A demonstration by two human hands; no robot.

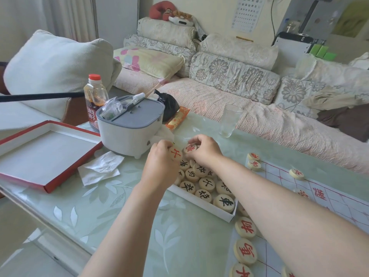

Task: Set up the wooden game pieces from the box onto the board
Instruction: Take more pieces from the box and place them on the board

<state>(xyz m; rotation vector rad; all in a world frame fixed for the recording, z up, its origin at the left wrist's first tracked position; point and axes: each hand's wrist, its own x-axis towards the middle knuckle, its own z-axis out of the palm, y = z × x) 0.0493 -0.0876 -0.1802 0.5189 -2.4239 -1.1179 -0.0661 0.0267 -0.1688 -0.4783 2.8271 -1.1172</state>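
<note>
A white box (207,206) on the glass table holds several round wooden pieces, most with black characters. My left hand (159,166) holds a red-marked piece (175,154) over the box's far end. Beside it, my right hand (203,151) pinches another red-marked piece (189,148). The paper board (319,188) with red grid lines lies to the right. Several red-marked pieces stand along its left edge, among them a piece near the far corner (254,164) and one close to me (245,227). Another red piece (297,174) sits further in on the board.
The red-edged box lid (40,156) lies upside down at the left, with crumpled tissue (101,168) next to it. A grey-lidded white container (129,126), a sauce bottle (94,100), a black bag (167,106) and an empty glass (229,120) stand behind the box. A sofa runs along the table's far side.
</note>
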